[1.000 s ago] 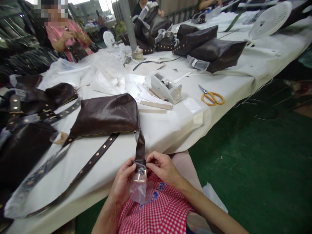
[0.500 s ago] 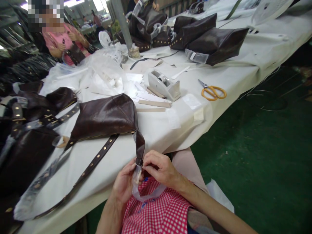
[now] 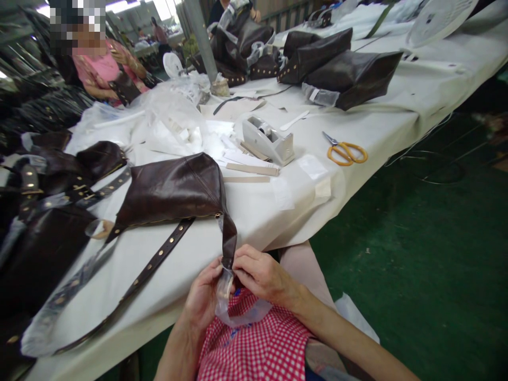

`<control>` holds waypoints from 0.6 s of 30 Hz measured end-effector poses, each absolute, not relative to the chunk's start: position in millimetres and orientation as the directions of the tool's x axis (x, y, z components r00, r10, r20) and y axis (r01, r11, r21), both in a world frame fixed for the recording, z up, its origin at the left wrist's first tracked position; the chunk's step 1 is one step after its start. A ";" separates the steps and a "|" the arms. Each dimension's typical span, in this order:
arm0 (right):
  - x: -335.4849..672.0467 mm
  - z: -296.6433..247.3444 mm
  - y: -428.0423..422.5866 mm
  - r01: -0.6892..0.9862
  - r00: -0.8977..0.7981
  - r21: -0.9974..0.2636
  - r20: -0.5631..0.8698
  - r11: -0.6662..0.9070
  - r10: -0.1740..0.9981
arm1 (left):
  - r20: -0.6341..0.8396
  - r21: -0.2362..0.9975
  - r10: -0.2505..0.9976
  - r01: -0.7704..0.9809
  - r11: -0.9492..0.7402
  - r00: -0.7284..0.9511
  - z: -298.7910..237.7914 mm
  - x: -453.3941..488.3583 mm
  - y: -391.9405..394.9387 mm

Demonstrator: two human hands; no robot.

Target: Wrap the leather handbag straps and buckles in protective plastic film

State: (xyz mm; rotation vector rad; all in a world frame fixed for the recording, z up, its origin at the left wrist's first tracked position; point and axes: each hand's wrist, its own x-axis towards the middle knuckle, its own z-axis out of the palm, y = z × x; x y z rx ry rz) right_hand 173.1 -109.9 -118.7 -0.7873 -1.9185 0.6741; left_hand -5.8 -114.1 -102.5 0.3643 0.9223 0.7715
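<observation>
A dark brown leather handbag point(image 3: 174, 188) lies on the pale table, its short strap point(image 3: 229, 235) hanging over the near edge toward my lap. My left hand point(image 3: 205, 291) is closed round the lower end of this strap, where clear plastic wrap point(image 3: 225, 288) covers it. On the other side, my right hand point(image 3: 256, 270) pinches at the same spot, fingers bent; its fingertips partly hide the strap end. A loose strip of the wrap curls down over the red checked apron point(image 3: 257, 344). The bag's long studded strap point(image 3: 154, 259) loops across the table to the left.
Orange-handled scissors point(image 3: 345, 151) and a grey tape dispenser point(image 3: 268, 138) lie beyond my hands, near paper strips point(image 3: 252, 169). More brown bags point(image 3: 349, 74) are at the back and on the left. A person in pink point(image 3: 99, 71) stands at the far left.
Both hands stay at the strap end, with only slight finger movement. The plastic wrap there has shifted a little. The bag lies as before.
</observation>
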 end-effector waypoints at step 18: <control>164.9 -133.1 -109.2 0.244 -0.226 -0.823 0.465 0.512 0.856 | -0.562 0.683 0.793 -0.409 0.605 0.235 -101.2 2.5 -115.4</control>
